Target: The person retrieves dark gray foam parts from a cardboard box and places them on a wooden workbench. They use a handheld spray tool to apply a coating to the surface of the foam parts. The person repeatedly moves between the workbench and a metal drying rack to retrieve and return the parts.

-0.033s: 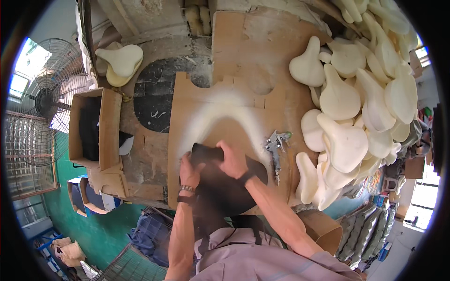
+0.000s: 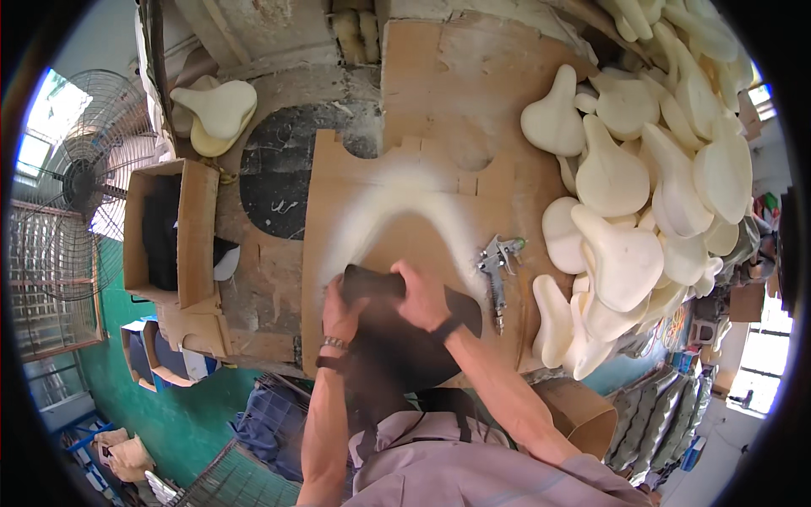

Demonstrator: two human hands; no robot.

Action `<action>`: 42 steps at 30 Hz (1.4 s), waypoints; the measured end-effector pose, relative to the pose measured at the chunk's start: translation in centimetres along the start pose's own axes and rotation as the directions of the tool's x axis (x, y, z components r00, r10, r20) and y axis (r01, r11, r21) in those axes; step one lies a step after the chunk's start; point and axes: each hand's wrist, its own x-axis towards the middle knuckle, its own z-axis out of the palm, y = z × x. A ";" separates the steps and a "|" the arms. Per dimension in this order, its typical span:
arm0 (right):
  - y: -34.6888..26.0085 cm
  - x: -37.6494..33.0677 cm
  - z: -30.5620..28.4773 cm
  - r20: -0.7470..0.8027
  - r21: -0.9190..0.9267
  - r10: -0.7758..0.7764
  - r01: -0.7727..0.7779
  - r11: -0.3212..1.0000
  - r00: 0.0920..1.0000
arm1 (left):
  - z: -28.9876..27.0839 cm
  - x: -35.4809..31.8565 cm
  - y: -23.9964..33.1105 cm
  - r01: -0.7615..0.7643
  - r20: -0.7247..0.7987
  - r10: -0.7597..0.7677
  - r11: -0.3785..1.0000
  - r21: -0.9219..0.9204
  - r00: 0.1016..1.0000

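Both my hands grip a black saddle cover (image 2: pixel 397 359) over the near part of the cardboard sheet (image 2: pixel 519 182). Its narrow end points away from me, and its wide part spreads toward my lap. My left hand (image 2: pixel 340 313) is closed on the left edge of the narrow end, thumb on top. On the right edge, my right hand (image 2: pixel 424 297) pinches the cover with bent fingers. The cover's near part is blurred, and whether foam lies inside I cannot tell. To the right of my hands lies a silver spray gun (image 2: pixel 497 275).
Cream foam saddle pads (image 2: pixel 621 253) are heaped along the right side. More foam pads (image 2: pixel 220 110) lie at the far left. A cardboard box (image 2: pixel 198 245) with black pieces stands on the left, near a wire fan (image 2: pixel 80 182). White overspray (image 2: pixel 410 190) marks the sheet.
Both hands keep their hold on the black cover. The left hand has shifted very slightly left, and the cover's narrow end looks a little lower and more stretched between the hands.
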 end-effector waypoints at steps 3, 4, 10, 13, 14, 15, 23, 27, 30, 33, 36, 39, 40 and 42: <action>-2.3 -3.5 -2.1 -0.017 0.086 -0.035 0.036 0.996 0.999 | -2.5 -1.1 -1.1 -0.080 0.185 0.082 0.997 -0.019 0.979; -3.1 -4.5 -2.9 -0.062 0.113 -0.061 0.068 0.991 0.996 | -3.1 -1.6 -0.3 -0.105 0.221 0.088 0.992 0.068 0.971; -6.5 -6.8 -6.3 -0.051 0.178 -0.067 0.075 0.981 0.996 | -6.7 -5.2 -0.7 0.131 0.450 -0.102 0.991 -0.033 0.887; -7.1 -5.5 -7.4 -0.091 0.222 0.028 -0.007 0.975 0.995 | -7.6 -4.5 1.0 0.098 0.380 -0.108 0.994 0.046 0.918; -7.4 -3.8 -8.2 -0.119 0.231 0.042 -0.014 0.973 0.992 | -7.7 -3.8 2.2 0.093 0.362 -0.111 0.993 0.068 0.926; -6.1 -2.0 -7.9 -0.146 0.169 0.031 -0.005 0.986 0.989 | -7.4 -2.7 2.7 0.164 0.353 -0.174 0.985 0.060 0.919; 8.9 12.0 -1.8 0.171 -0.171 0.443 -0.417 0.893 0.880 | -2.1 1.9 -0.8 0.065 0.144 -0.099 0.972 0.224 0.985; 9.2 10.5 -1.2 0.142 -0.174 0.456 -0.432 0.885 0.878 | -2.9 0.3 -0.3 0.311 0.171 -0.330 0.941 0.131 0.928; 8.9 11.0 -1.4 0.147 -0.172 0.459 -0.434 0.884 0.876 | -3.0 -1.5 0.4 0.340 0.110 -0.345 0.938 0.066 0.932; 9.4 10.9 -1.2 0.153 -0.180 0.457 -0.430 0.885 0.876 | -2.9 -2.7 -0.5 0.372 0.023 -0.371 0.925 -0.072 0.928; 8.9 10.9 -1.1 0.171 -0.139 0.485 -0.466 0.874 0.858 | -2.5 -4.0 -0.7 0.249 -0.062 -0.254 0.965 -0.080 0.965; 8.6 10.6 -1.0 0.126 -0.153 0.468 -0.449 0.880 0.875 | -2.2 -4.7 0.9 0.203 -0.056 -0.205 0.978 -0.040 0.977; 8.2 10.5 -1.1 0.124 -0.151 0.471 -0.452 0.879 0.874 | -2.5 -4.9 1.4 0.217 -0.043 -0.218 0.976 -0.033 0.975; 7.4 10.2 -1.1 0.088 -0.184 0.466 -0.446 0.876 0.880 | -1.9 -5.2 0.0 0.234 -0.101 -0.250 0.962 -0.142 0.963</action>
